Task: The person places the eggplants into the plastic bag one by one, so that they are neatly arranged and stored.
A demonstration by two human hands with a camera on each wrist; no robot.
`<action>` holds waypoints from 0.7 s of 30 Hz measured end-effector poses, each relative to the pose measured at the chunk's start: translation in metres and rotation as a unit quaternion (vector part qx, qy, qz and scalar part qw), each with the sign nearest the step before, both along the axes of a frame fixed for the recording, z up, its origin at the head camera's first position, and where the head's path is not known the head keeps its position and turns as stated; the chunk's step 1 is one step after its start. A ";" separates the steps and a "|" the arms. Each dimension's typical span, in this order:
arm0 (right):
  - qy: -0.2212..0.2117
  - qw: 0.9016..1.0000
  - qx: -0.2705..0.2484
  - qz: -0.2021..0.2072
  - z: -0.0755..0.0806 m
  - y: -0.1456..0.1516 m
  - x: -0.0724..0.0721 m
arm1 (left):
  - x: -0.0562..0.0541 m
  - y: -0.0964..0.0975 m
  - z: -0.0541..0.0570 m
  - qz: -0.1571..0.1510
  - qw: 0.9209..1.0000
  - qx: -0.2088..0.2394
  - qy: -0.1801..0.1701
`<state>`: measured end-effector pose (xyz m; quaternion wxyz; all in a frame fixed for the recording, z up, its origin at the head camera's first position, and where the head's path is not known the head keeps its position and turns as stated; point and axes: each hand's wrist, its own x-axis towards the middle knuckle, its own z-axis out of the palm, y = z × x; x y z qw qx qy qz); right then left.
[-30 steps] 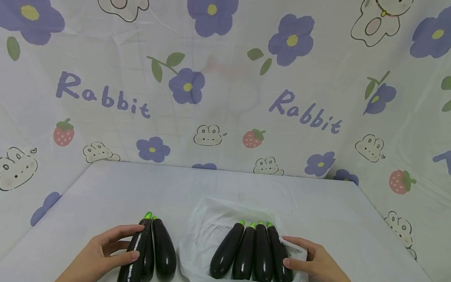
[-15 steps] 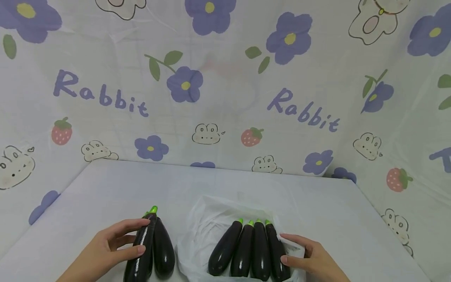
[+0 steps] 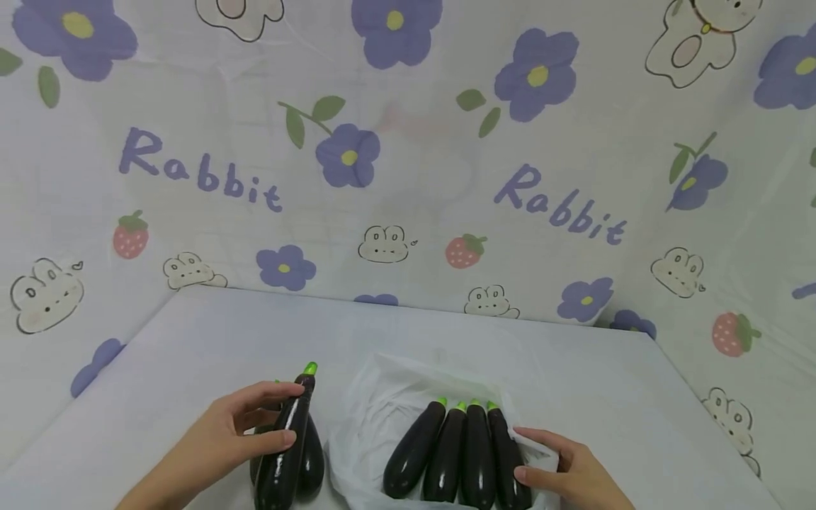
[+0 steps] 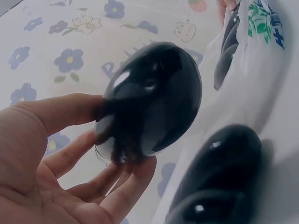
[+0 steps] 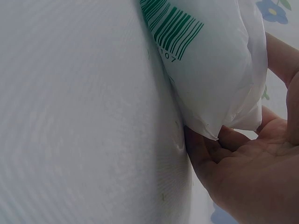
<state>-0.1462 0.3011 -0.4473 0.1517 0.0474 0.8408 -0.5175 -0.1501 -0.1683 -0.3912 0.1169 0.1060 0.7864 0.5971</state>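
Note:
My left hand grips a glossy dark eggplant with a green stem end, thumb on one side and fingers on the other. In the left wrist view its rounded end faces the camera, lifted above two other eggplants that lie on the table. The held one partly hides them in the head view. To the right, a white plastic bag lies with its mouth open, several eggplants side by side in it. My right hand pinches the bag's right edge, thumb against the outermost eggplant.
The white table runs back to a hanging cloth printed with flowers, rabbits and strawberries. Green print and a barcode show on the bag's outside in the right wrist view.
My left hand has lifted one eggplant off the group and moved it right, over the two others. My right hand stays at the bag's edge. The head view has shifted slightly.

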 end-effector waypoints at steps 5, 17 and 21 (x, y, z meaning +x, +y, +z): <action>-0.001 1.000 0.011 -0.008 0.001 -0.001 0.000 | -0.005 0.017 0.010 -0.016 1.000 -0.001 0.009; -0.006 0.999 0.027 -0.023 0.002 -0.003 0.000 | -0.024 0.066 0.014 -0.097 0.994 0.040 0.042; -0.006 0.999 0.037 -0.028 0.003 -0.005 0.000 | -0.031 0.084 0.008 -0.097 0.994 0.044 0.040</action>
